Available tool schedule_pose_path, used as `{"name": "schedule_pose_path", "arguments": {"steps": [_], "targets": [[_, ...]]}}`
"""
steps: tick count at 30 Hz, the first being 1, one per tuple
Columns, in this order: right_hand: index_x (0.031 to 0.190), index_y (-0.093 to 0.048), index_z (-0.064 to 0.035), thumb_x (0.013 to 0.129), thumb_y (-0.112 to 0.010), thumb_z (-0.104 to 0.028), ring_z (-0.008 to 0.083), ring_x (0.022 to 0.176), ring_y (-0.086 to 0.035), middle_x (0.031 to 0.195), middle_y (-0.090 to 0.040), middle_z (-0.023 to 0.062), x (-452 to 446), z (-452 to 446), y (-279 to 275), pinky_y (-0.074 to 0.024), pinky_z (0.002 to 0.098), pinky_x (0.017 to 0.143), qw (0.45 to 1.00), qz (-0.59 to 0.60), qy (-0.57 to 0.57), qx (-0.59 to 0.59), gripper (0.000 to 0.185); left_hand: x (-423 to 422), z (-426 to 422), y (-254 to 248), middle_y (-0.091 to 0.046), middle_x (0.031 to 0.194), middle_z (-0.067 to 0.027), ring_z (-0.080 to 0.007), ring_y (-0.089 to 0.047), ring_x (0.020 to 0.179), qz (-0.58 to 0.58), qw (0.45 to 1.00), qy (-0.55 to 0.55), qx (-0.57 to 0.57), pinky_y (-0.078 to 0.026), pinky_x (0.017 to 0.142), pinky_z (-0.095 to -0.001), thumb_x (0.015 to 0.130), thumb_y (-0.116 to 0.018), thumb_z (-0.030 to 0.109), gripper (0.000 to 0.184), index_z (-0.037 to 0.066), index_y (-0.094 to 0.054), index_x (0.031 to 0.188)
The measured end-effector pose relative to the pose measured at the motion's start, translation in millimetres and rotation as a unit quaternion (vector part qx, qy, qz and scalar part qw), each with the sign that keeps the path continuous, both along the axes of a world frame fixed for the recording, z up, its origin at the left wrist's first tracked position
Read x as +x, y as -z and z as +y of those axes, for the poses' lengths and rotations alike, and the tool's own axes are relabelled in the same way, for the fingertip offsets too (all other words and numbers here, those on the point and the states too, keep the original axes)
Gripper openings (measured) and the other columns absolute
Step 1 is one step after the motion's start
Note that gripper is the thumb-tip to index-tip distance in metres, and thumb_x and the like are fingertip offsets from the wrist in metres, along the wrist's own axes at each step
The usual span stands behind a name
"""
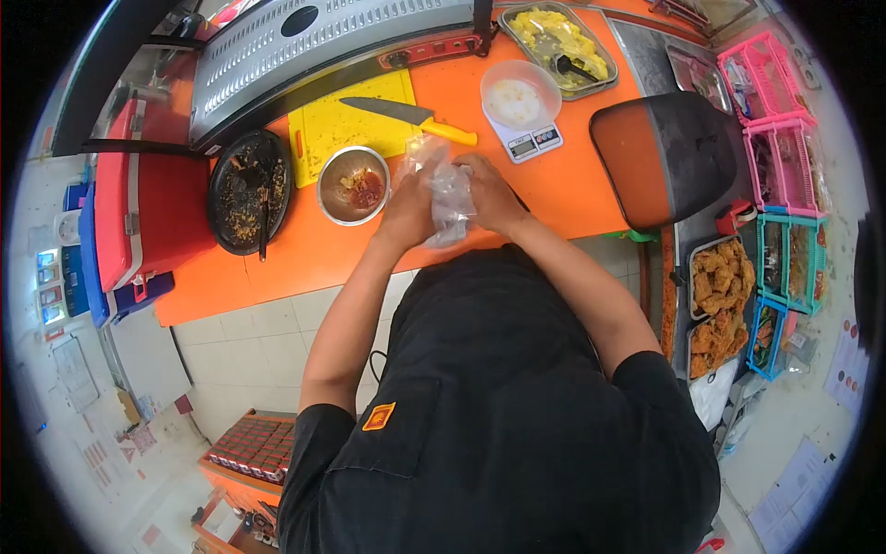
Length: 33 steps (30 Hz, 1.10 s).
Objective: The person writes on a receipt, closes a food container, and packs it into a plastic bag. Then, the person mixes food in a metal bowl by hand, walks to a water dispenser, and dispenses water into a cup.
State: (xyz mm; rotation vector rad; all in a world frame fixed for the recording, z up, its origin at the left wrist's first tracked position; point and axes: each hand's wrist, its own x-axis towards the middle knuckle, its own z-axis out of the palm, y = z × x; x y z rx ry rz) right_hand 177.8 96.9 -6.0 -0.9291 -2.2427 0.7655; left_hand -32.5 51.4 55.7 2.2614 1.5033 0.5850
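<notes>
A crumpled clear plastic bag is between my two hands at the front edge of the orange table. My left hand grips its left side, fingers closed and partly hidden by the plastic. On the other side my right hand pinches the bag near its top. Left of my left hand stands a metal bowl with red and yellowish seasoning in it. Beyond the hands, a knife with a yellow handle lies across a yellow cutting board.
A digital scale carries a clear plastic tub. Behind it sits a metal tray of yellow food with a black spoon. A black plate with crumbs lies left. Fried chicken fills trays at right, beside coloured baskets.
</notes>
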Motion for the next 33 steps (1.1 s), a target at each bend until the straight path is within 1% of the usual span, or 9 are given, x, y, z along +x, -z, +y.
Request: {"name": "schedule_pose_path", "arguments": {"steps": [3, 8, 11, 16, 23, 26, 29, 31, 33], "targets": [[0.109, -0.072, -0.0003, 0.059, -0.092, -0.013, 0.0376, 0.133, -0.055, 0.142, -0.057, 0.0147, 1, -1, 12, -0.0495, 0.0479, 0.108, 1.000, -0.011, 0.008, 0.028, 0.056, -4, -5, -19, -0.051, 0.156, -0.0279, -0.0443, -0.064, 0.123, -0.125, 0.985, -0.068, -0.101, -0.055, 0.103, -0.0512, 0.075, -0.082, -0.002, 0.111, 0.014, -0.026, 0.169], [0.107, -0.074, -0.0015, 0.067, -0.088, -0.007, 0.0378, 0.130, -0.058, 0.137, -0.059, 0.0152, 5, -4, 3, -0.0505, 0.0461, 0.106, 0.999, -0.016, 0.000, 0.028, 0.043, -14, -18, -67, -0.065, 0.108, -0.0168, -0.0321, -0.067, 0.089, -0.180, 0.968, -0.088, -0.148, -0.055, 0.083, -0.0429, 0.084, -0.076, -0.003, 0.098, 0.013, -0.029, 0.168], [0.101, -0.075, -0.0030, 0.059, -0.091, -0.008, 0.0369, 0.128, -0.059, 0.137, -0.060, 0.0133, 3, 1, 14, -0.0520, 0.0462, 0.104, 1.000, -0.008, -0.001, 0.025, 0.046, -28, -24, -88, -0.061, 0.116, -0.0132, -0.0240, -0.061, 0.098, -0.207, 0.963, -0.097, -0.140, -0.054, 0.093, -0.0368, 0.085, -0.077, -0.004, 0.092, 0.011, -0.036, 0.166], [0.095, -0.076, -0.0043, 0.048, -0.096, -0.009, 0.0359, 0.126, -0.060, 0.137, -0.061, 0.0106, -4, 10, 37, -0.0528, 0.0473, 0.102, 0.999, 0.032, 0.010, 0.022, 0.051, -47, -30, -120, -0.059, 0.140, -0.0175, -0.0341, -0.060, 0.127, -0.080, 0.995, -0.032, 0.052, -0.048, 0.111, -0.0422, 0.079, -0.089, 0.006, 0.102, 0.011, -0.035, 0.166], [0.102, -0.078, -0.0063, 0.082, -0.084, -0.018, 0.0364, 0.116, -0.066, 0.133, -0.063, 0.0120, -7, 7, 22, -0.0556, 0.0472, 0.097, 0.998, 0.016, 0.024, -0.052, 0.024, -49, -19, -61, -0.038, 0.165, -0.0247, -0.0429, -0.046, 0.147, -0.069, 0.987, -0.117, -0.089, -0.046, 0.116, -0.0428, 0.059, -0.104, 0.015, 0.146, 0.009, -0.010, 0.171], [0.110, -0.079, -0.0082, 0.091, -0.079, -0.026, 0.0372, 0.114, -0.068, 0.135, -0.062, 0.0135, -9, 4, 18, -0.0556, 0.0475, 0.099, 0.997, 0.018, 0.041, -0.070, 0.026, -27, -4, -24, -0.044, 0.162, -0.0260, -0.0440, -0.047, 0.148, -0.204, 0.973, -0.069, -0.080, -0.049, 0.114, -0.0453, 0.065, -0.100, 0.012, 0.137, 0.007, -0.013, 0.171], [0.120, -0.077, -0.0097, 0.094, -0.075, -0.028, 0.0384, 0.118, -0.067, 0.137, -0.061, 0.0148, -11, 4, 21, -0.0542, 0.0478, 0.103, 0.996, 0.049, 0.048, -0.060, 0.031, -15, 13, -11, -0.062, 0.146, -0.0268, -0.0418, -0.062, 0.132, -0.198, 0.971, -0.091, -0.096, -0.053, 0.105, -0.0470, 0.071, -0.096, 0.011, 0.106, 0.001, -0.040, 0.161], [0.125, -0.075, -0.0105, 0.095, -0.073, -0.027, 0.0392, 0.121, -0.066, 0.138, -0.061, 0.0152, -11, 2, 15, -0.0531, 0.0479, 0.105, 0.995, 0.078, 0.041, -0.051, 0.034, -12, 20, -11, -0.075, 0.122, -0.0206, -0.0315, -0.073, 0.114, -0.172, 0.972, -0.096, -0.130, -0.057, 0.098, -0.0419, 0.081, -0.090, 0.014, 0.063, 0.000, -0.066, 0.137], [0.134, -0.067, -0.0090, 0.092, -0.075, -0.031, 0.0400, 0.130, -0.060, 0.138, -0.061, 0.0174, -9, -4, 11, -0.0497, 0.0493, 0.109, 0.992, 0.115, 0.042, -0.042, 0.048, -9, 24, -13, -0.076, 0.113, -0.0229, -0.0362, -0.075, 0.106, -0.172, 0.972, -0.102, -0.123, -0.058, 0.093, -0.0449, 0.083, -0.088, 0.020, 0.049, -0.001, -0.070, 0.123]]}}
